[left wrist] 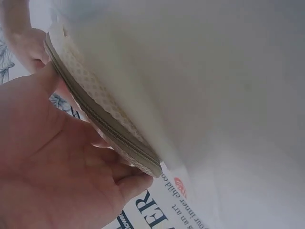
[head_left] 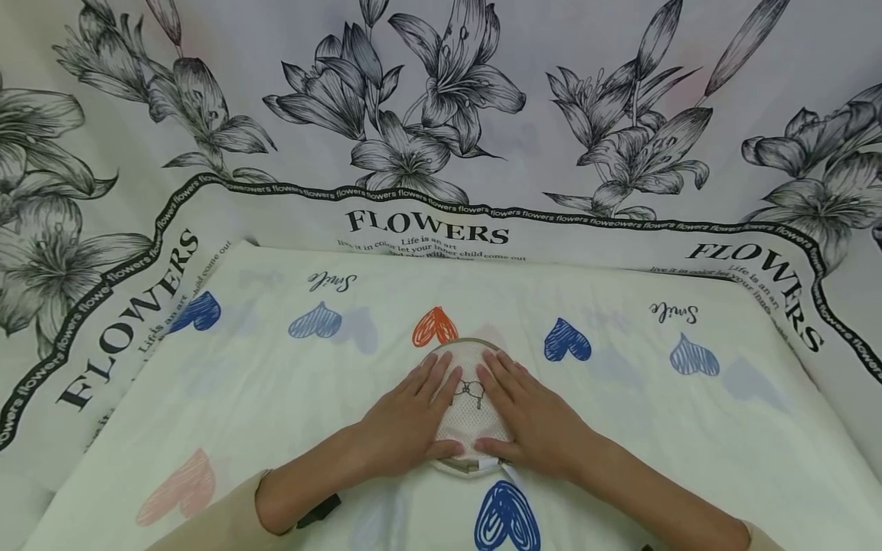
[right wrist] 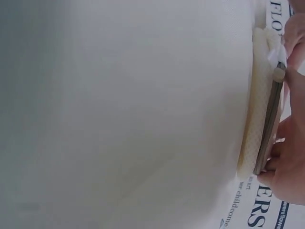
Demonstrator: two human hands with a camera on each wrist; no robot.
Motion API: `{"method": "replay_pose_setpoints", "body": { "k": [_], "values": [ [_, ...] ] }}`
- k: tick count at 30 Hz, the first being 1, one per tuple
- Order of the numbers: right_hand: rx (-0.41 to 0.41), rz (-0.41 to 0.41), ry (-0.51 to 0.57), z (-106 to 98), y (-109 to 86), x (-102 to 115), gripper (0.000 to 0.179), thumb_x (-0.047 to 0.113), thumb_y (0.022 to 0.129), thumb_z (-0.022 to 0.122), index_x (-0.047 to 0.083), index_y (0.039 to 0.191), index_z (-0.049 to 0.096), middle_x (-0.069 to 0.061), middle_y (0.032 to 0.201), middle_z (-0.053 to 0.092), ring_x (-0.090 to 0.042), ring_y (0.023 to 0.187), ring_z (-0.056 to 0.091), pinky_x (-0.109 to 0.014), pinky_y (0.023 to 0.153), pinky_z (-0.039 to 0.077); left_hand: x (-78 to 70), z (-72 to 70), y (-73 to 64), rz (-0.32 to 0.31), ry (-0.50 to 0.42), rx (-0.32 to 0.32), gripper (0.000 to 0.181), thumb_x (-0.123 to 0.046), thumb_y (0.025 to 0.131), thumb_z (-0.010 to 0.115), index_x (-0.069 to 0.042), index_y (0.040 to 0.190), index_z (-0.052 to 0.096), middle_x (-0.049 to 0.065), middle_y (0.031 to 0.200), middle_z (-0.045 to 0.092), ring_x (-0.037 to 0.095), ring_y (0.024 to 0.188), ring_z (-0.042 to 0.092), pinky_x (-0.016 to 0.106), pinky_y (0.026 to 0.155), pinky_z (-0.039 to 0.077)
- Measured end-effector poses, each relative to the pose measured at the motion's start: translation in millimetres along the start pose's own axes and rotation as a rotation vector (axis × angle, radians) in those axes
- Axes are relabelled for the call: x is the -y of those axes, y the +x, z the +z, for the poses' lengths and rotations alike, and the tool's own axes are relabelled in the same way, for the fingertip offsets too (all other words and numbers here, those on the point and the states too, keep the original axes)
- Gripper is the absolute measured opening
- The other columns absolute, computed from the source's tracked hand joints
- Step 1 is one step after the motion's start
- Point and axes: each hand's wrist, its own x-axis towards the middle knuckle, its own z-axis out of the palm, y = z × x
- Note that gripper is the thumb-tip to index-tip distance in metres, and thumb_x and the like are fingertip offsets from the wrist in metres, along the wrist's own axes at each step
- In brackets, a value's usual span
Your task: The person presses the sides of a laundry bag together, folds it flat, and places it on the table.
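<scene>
A round, pale mesh laundry bag (head_left: 470,421) lies flat on the bed-like surface, with a small line drawing on its top. My left hand (head_left: 406,425) rests on its left half, fingers straight and pointing away, thumb near the front rim. Mirroring it, my right hand (head_left: 540,421) presses on the right half. A grey-brown zip (left wrist: 109,126) runs round the bag's edge, seen close in the left wrist view. The right wrist view shows the mesh side wall (right wrist: 259,76) and the zip's end (right wrist: 279,74). Both palms cover much of the bag's top.
A white cloth (head_left: 262,413) printed with hearts covers the flat surface. Behind and at the sides hangs a curtain (head_left: 441,168) with black flowers and lettering. A small dark object (head_left: 319,511) shows under the left forearm.
</scene>
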Motion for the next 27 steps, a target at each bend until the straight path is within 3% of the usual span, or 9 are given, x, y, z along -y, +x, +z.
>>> {"method": "replay_pose_setpoints", "body": {
  "k": [9, 15, 27],
  "values": [
    [-0.033, 0.004, 0.026, -9.4, -2.9, -2.2, 0.096, 0.076, 0.092, 0.037, 0.008, 0.158, 0.023, -0.012, 0.166, 0.011, -0.033, 0.152, 0.008, -0.048, 0.119, 0.020, -2.1, -10.2, 1.6, -0.030, -0.141, 0.000, 0.090, -0.064, 0.096, 0.047, -0.007, 0.159, 0.018, 0.019, 0.165, 0.004, 0.039, 0.151, 0.004, 0.056, 0.119, 0.016],
    [-0.041, 0.040, 0.053, -16.2, -5.4, -5.7, 0.095, 0.074, 0.091, 0.042, 0.012, 0.160, 0.019, -0.009, 0.166, 0.011, -0.031, 0.152, 0.005, -0.050, 0.119, 0.017, 0.0, -14.1, 0.9, -0.073, -0.128, -0.021, 0.089, -0.063, 0.095, 0.050, -0.009, 0.159, 0.020, 0.019, 0.165, 0.004, 0.041, 0.150, 0.004, 0.058, 0.118, 0.018],
    [-0.094, 0.065, 0.061, -25.4, -10.9, -19.9, 0.096, 0.075, 0.088, 0.050, 0.016, 0.159, 0.024, -0.008, 0.165, 0.017, -0.034, 0.151, 0.015, -0.052, 0.118, 0.023, 15.7, -13.5, -5.3, -0.043, -0.096, -0.109, 0.094, -0.067, 0.089, 0.057, -0.017, 0.160, 0.022, 0.012, 0.166, 0.010, 0.035, 0.152, 0.009, 0.053, 0.119, 0.018]
  ]
}}
